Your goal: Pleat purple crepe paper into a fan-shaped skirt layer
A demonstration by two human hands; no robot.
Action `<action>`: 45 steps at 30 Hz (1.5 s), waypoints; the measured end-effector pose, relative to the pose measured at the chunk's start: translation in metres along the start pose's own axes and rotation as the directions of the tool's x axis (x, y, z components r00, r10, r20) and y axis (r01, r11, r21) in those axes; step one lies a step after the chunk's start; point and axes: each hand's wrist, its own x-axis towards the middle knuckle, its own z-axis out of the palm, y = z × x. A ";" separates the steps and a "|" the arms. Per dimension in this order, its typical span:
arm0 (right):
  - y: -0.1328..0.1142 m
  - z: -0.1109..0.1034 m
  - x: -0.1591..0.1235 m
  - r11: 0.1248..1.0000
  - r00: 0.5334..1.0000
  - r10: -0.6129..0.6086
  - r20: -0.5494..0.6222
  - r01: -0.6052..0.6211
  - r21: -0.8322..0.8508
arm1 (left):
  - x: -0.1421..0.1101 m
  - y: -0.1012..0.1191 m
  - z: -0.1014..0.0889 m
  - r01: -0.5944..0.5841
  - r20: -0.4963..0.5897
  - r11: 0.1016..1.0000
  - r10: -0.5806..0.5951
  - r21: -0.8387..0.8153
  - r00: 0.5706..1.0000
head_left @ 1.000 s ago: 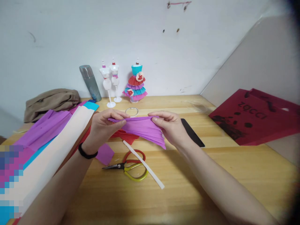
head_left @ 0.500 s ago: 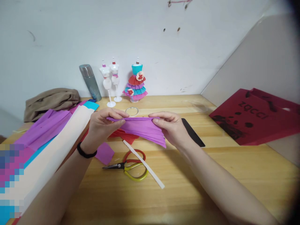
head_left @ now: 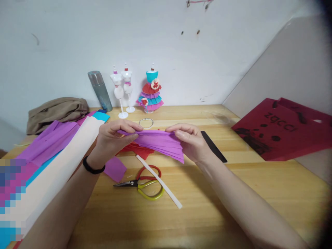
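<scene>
A pleated strip of purple crepe paper [head_left: 160, 143] is stretched between my hands just above the table, its folds fanning downward. My left hand [head_left: 115, 138] pinches its left end, and my right hand [head_left: 190, 140] grips the upper right edge between thumb and fingers. Beneath it lies red pleated paper [head_left: 138, 149], partly hidden. Nearer to me are scissors [head_left: 133, 183] with one red and one yellow handle. A narrow white strip [head_left: 163, 185] lies across the handles. Beside my left wrist is a small purple paper piece [head_left: 116, 169].
Long crepe paper sheets [head_left: 70, 152] cover the left side, near a brown cloth [head_left: 57, 112]. A bottle [head_left: 100, 91], two white mannequins [head_left: 118, 91] and one in a ruffled dress [head_left: 151, 91] stand behind. A metal ring [head_left: 146, 122], a black flat object [head_left: 214, 147] and a red bag [head_left: 275, 131] are visible.
My right thumb and fingers have shifted slightly to the right along the purple paper's upper edge. My left hand keeps its pinch, with its wrist slightly farther left.
</scene>
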 end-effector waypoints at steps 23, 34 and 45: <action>0.013 -0.002 -0.003 0.602 0.818 -0.550 0.169 0.529 -0.598 | 0.002 -0.006 0.006 0.347 0.159 0.931 -0.362 0.117 0.918; 0.011 -0.002 -0.004 0.419 0.711 -0.636 0.299 0.644 -0.640 | 0.004 -0.007 0.004 0.259 0.177 0.920 -0.319 0.295 0.931; 0.014 -0.004 -0.002 0.387 0.723 -0.637 0.267 0.600 -0.700 | 0.003 -0.002 0.007 0.174 0.114 0.915 -0.230 0.364 0.967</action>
